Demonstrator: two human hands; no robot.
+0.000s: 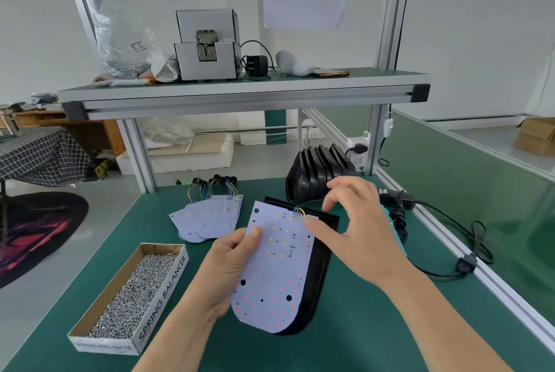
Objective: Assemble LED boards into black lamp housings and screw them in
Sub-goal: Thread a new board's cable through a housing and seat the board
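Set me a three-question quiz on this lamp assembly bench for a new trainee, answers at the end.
1. Multiple choice: what fills the open cardboard box? A screws, B LED boards, C cables.
2. True or false: the left hand grips an LED board above a black housing.
3. Fill in: the coloured wires by the right hand join that board at its ____ end (near or far).
Key: 1 A. 2 true. 3 far.
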